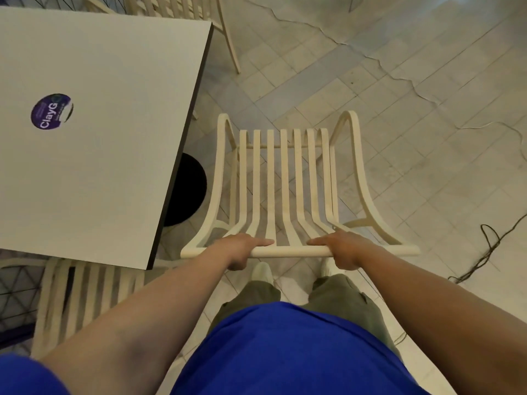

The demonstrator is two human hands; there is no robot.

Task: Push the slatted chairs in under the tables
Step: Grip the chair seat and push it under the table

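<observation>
A cream slatted chair (pixel 283 178) stands on the tiled floor straight ahead of me, seen from behind and above. It sits to the right of a white table (pixel 114 89), outside the table's edge. My left hand (pixel 239 249) and my right hand (pixel 342 246) both grip the chair's top back rail, a short gap apart. A second slatted chair (pixel 82 292) is tucked partly under the table's near edge at the lower left. A third one (pixel 182 7) stands at the table's far end.
The table's round black base (pixel 191 189) shows below its right edge, close to the chair's left side. A purple round sticker (pixel 52 111) lies on the tabletop. A dark cable (pixel 490 252) trails over the floor at the right. My feet are just behind the chair.
</observation>
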